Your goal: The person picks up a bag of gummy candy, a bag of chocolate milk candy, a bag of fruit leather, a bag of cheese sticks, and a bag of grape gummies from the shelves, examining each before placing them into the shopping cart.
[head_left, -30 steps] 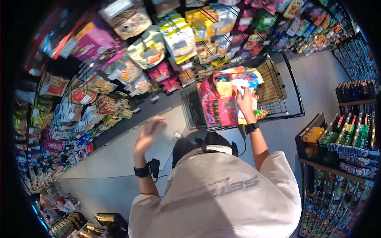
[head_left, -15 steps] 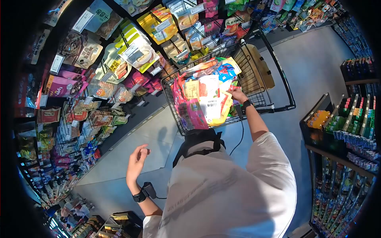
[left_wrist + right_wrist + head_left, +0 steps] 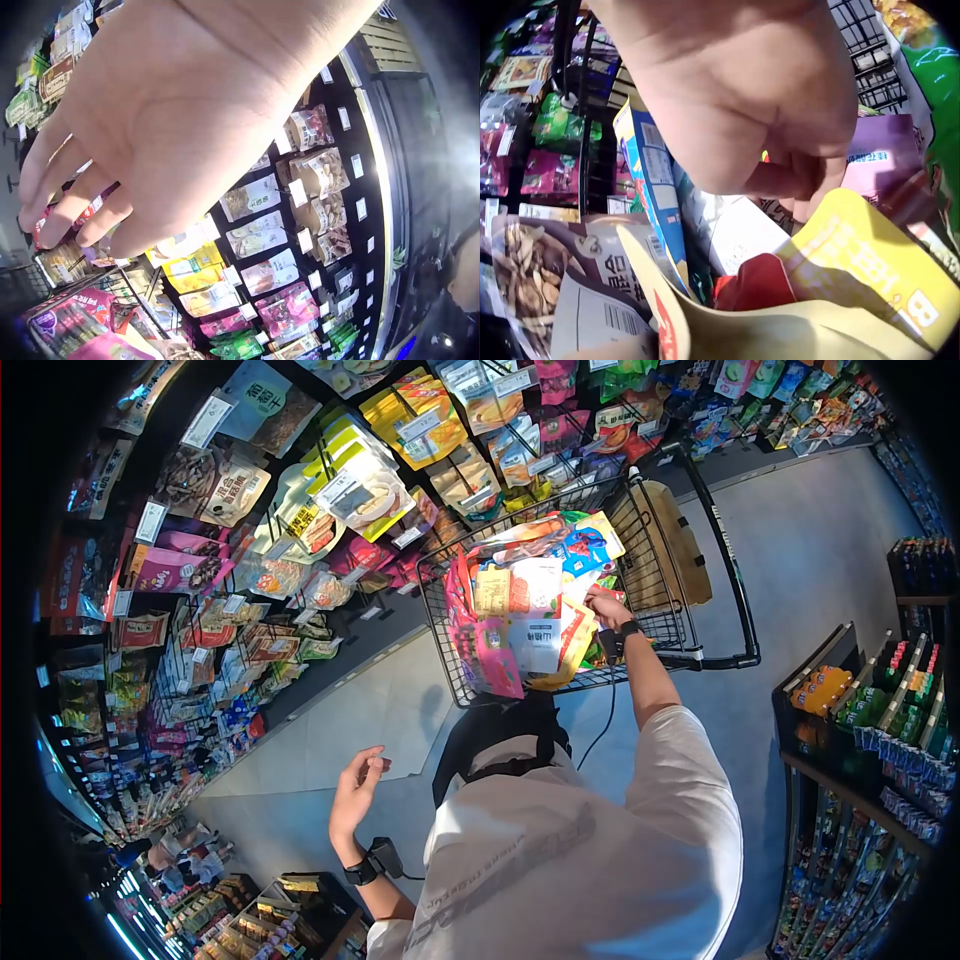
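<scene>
A black wire cart (image 3: 748, 622) holds several packs: a white pack (image 3: 538, 644), a pink one (image 3: 489, 658) and a blue one (image 3: 582, 550). My right hand (image 3: 607, 610) reaches down among them, at the side nearer the cart's handle. In the right wrist view the fingers of my right hand (image 3: 750, 105) bend down between a yellow pack (image 3: 870, 262) and a white surface (image 3: 746, 236); whether they grip anything is hidden. Away from the cart, my left hand (image 3: 354, 792) hangs in the air with loosely bent fingers, holding nothing; its palm (image 3: 165, 112) fills much of the left wrist view.
Hanging snack bags (image 3: 365, 505) with price tags line the shelf wall ahead and to the left. A brown box (image 3: 668, 545) stands in the cart near its handle. To the right is a shelf of bottles (image 3: 880, 695); another display (image 3: 270, 920) stands at the lower left.
My right hand has moved from atop the packs in the middle to the side nearer the handle, lower among them. My left hand has dropped away from the cart, its fingers still loose.
</scene>
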{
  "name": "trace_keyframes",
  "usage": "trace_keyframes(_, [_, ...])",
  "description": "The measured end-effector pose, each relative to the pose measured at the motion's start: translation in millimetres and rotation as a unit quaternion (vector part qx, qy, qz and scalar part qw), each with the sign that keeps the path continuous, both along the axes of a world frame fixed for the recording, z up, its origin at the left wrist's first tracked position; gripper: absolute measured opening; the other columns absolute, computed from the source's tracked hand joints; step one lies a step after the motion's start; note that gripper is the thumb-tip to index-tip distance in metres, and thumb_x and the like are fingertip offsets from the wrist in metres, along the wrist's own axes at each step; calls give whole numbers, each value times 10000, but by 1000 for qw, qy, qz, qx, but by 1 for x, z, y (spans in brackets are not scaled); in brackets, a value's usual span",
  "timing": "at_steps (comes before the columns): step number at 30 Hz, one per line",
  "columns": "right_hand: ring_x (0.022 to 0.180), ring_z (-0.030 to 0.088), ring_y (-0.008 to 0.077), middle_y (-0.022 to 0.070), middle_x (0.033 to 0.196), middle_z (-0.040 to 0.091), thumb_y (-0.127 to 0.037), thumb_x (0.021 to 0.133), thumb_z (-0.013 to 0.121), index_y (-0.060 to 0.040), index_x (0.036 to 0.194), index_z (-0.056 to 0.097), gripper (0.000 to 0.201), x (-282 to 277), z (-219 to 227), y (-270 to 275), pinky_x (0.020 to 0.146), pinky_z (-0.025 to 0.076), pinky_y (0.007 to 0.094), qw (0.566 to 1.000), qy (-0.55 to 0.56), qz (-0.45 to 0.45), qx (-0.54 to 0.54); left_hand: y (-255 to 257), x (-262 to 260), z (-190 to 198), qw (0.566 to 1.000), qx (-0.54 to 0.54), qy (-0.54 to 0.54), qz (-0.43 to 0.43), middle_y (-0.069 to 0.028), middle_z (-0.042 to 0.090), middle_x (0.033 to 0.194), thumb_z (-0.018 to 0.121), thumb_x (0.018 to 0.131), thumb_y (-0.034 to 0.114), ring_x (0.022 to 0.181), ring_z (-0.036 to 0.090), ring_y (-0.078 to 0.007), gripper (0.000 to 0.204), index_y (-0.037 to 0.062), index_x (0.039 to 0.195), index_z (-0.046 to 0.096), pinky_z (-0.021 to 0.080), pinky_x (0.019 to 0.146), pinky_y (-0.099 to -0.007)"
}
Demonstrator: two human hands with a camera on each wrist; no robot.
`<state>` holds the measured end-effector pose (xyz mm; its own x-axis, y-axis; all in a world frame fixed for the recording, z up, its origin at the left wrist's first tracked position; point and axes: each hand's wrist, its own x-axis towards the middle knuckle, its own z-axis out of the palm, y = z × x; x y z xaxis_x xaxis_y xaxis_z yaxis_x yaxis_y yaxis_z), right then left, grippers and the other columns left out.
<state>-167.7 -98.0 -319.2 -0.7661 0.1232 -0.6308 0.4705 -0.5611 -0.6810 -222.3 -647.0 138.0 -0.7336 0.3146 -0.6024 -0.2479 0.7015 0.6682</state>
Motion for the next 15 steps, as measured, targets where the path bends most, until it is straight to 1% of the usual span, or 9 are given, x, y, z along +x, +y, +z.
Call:
trace_keyframes(1, [738,595,108,31,909,670,81,790,497,-45,1038,650,317,-3,-6,-5,600,456,246,999,15,-16,49,1,2,-1,1000,-3,3,-4,-93,694,993,559,1029,280,973,646,-163,382,-19,1264,595,493,905,-305])
trace_keyframes(2, [709,593,116,26,851,654,41,806,522,-36,1014,655,259,-3,-10,-4,600,461,255,993,13,12,117,1,3,-2,1000,-6,7,-8,-94,694,992,559,1029,283,973,647,-164,384,-18,1264,595,494,904,-306])
trace_keyframes(4, [652,587,132,16,736,622,-39,838,571,-17,965,667,160,-4,-5,-3,600,471,274,965,8,68,252,4,3,-1,1000,-8,13,-9,-96,694,993,559,1029,285,974,648,-167,385,-19,1262,596,496,903,-308])
trace_keyframes(5, [689,631,192,99,786,669,-111,829,639,4,974,684,190,-9,-3,-4,630,497,326,929,-39,121,347,6,5,0,1000,-7,14,-5,-98,694,994,559,1029,284,976,648,-168,384,-20,1262,596,496,904,-308])
trace_keyframes(7, [717,664,240,150,816,688,-140,832,655,4,989,682,215,-17,-31,-4,659,518,358,896,-37,156,414,7,9,1,1000,-9,17,-3,-101,695,998,557,1030,283,981,647,-168,382,-19,1261,596,496,907,-308])
trace_keyframes(8, [732,681,264,175,830,697,-155,833,663,3,997,681,228,-18,-44,-5,674,528,375,877,-36,175,447,7,10,1,1000,-11,20,-4,-102,696,1000,555,1031,282,984,647,-167,381,-19,1262,596,495,909,-308])
trace_keyframes(9, [836,712,307,202,915,715,-191,825,683,-1,1007,698,264,-20,-28,-8,744,549,384,864,-76,205,454,5,13,1,1000,-14,22,-5,-104,696,1003,554,1032,281,987,647,-167,380,-18,1262,595,494,912,-307])
trace_keyframes(12, [908,712,321,212,967,716,-252,812,700,-21,970,731,282,-25,0,-12,788,555,388,829,-128,283,465,0,19,-3,1000,-18,25,1,-106,698,1003,552,1033,279,984,647,-163,373,-14,1260,598,493,910,-303])
trace_keyframes(15, [978,692,348,230,998,707,-314,805,708,-54,925,759,290,-24,29,-12,844,550,412,796,-145,311,498,-7,26,-6,999,-19,25,14,-101,699,995,559,1030,278,972,647,-158,367,-5,1260,600,495,901,-299])
